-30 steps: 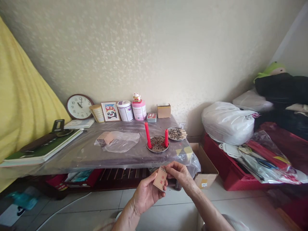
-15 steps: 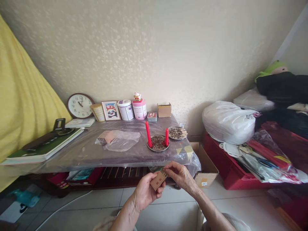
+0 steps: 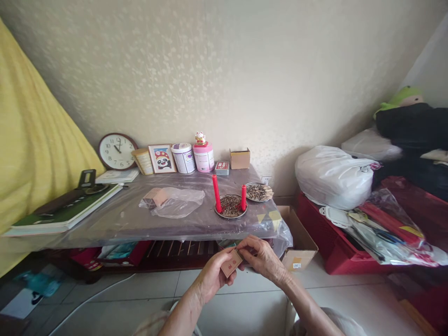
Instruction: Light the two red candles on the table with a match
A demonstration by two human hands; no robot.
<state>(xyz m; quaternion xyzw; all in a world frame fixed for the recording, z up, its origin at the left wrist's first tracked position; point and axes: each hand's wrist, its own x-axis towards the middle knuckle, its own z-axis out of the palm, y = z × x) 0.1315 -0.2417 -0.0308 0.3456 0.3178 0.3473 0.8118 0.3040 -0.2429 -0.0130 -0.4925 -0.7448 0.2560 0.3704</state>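
Note:
My left hand [image 3: 211,277] is closed around a small brown matchbox [image 3: 231,264] with red characters on its face, holding it tilted in front of the table. The fingers of my right hand [image 3: 257,254] are pinched together at the matchbox's upper right end. Whatever they grip there is too small and covered to make out. Beyond the hands, two red candles, a taller one [image 3: 216,193] and a shorter one [image 3: 243,198], stand unlit in a round metal dish [image 3: 231,215] of dark grains. Behind it, a second dish [image 3: 249,198] holds many pale thin sticks.
A low table [image 3: 133,219] has a plastic cover. On it lie a clear bag [image 3: 182,203] with a small box, a green book [image 3: 70,210], and, along the wall, a clock [image 3: 118,151] and tins [image 3: 184,158]. To the right are a cardboard box [image 3: 299,254] and a red crate [image 3: 336,261].
My right fingers have moved closer over the matchbox's end, covering the part that stuck out there. The matchbox has turned slightly and shifted a little. The view has tilted a bit.

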